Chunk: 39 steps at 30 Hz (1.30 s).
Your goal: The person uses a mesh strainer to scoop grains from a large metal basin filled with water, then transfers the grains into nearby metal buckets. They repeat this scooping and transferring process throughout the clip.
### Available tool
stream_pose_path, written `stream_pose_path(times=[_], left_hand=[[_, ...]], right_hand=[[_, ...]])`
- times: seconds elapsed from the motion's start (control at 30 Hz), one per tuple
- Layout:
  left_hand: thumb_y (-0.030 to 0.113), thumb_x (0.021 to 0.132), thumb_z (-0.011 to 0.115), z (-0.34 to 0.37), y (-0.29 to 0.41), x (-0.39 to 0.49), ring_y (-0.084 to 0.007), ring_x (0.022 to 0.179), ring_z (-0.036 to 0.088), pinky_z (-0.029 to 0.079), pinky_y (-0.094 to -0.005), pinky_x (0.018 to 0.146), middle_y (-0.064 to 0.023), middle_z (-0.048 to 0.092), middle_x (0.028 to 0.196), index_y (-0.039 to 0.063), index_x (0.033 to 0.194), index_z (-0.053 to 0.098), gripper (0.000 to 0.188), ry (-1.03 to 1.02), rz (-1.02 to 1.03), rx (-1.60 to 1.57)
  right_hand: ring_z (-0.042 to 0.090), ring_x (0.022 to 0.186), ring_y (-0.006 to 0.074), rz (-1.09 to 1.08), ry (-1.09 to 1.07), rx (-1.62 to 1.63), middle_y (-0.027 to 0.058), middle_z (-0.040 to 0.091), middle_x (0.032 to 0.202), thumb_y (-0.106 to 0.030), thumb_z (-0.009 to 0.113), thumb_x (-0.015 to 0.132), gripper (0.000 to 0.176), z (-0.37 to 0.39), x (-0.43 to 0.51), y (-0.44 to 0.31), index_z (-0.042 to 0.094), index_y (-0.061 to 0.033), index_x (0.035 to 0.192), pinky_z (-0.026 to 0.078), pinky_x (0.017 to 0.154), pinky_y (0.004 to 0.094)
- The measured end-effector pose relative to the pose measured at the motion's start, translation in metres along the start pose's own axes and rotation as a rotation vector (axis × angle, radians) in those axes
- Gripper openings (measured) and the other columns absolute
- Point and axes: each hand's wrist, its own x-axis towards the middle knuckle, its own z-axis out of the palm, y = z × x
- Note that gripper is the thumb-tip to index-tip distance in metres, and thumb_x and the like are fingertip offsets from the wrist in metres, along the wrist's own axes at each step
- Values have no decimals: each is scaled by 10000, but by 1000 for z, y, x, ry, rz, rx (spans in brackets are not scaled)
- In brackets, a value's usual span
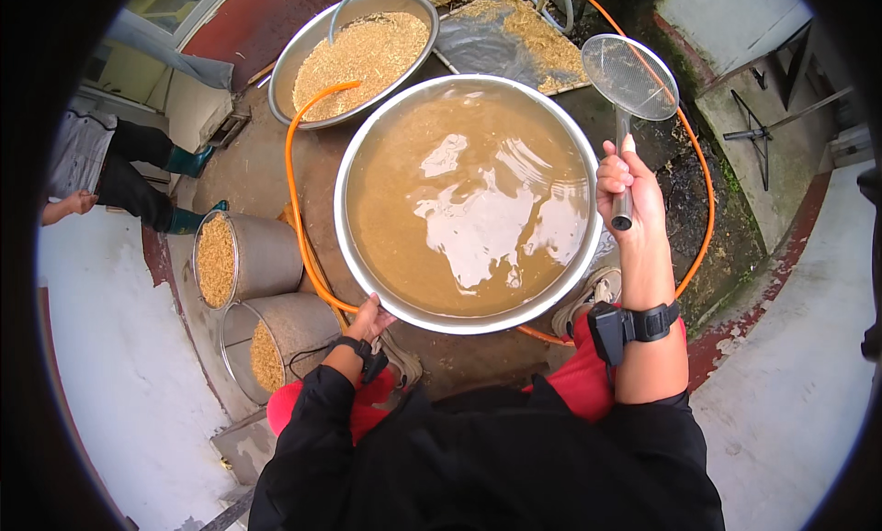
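Before me stands a wide metal basin [342, 207] filled with murky brown water [386, 214], its surface rippled at the right and bright with reflections. My right hand [630, 186] grips the tubular handle of a round wire-mesh skimmer [630, 76], raised beyond the basin's right rim. The skimmer's mesh looks bare. At the near left rim my left hand [370, 319] holds the basin's edge, its fingers partly hidden beneath. An orange hose [292, 186] curves past that hand along the basin's left side.
A second metal basin [434, 31] of wet grain lies behind. Two metal buckets [269, 248] of grain lean at left. Grain covers part of a plastic sheet [475, 45] at the back. A person in green boots [189, 160] is at far left. A metal stand [750, 135] is at right.
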Motion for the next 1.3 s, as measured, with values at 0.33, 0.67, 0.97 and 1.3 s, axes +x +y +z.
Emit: stream_pose_path(times=[0.33, 0.67, 0.97, 1.3], left_hand=[[380, 1037, 243, 48, -20, -53, -330, 951, 612, 546, -455, 782, -191, 539, 1130, 22, 1270, 400, 455, 56, -129, 65], [309, 1043, 250, 99, -11, -117, -344, 1022, 592, 524, -498, 891, -215, 532, 1155, -19, 1227, 404, 406, 30, -56, 77], [181, 1019, 358, 135, 6, -161, -347, 1011, 597, 543, -489, 877, -207, 541, 1098, -51, 1126, 419, 262, -53, -6, 88], [150, 988, 421, 148, 14, -179, -318, 885, 624, 580, -442, 789, -196, 556, 1010, -32, 1054, 455, 197, -87, 20, 114]], right_hand=[[411, 511, 71, 4, -7, 96, -1, 404, 642, -213, 521, 981, 296, 0, 14, -13, 397, 41, 1068, 379, 430, 198], [414, 506, 71, -52, -14, 109, 1, 414, 637, -212, 509, 987, 261, -2, 4, -32, 403, 24, 1026, 387, 431, 201], [414, 491, 56, -41, 0, 156, -26, 416, 625, -196, 420, 1015, 207, -12, -8, -60, 436, -40, 880, 394, 443, 203], [416, 488, 67, -65, -37, 166, -18, 409, 620, -184, 414, 1013, 214, -18, -19, -72, 434, -25, 871, 401, 441, 211]])
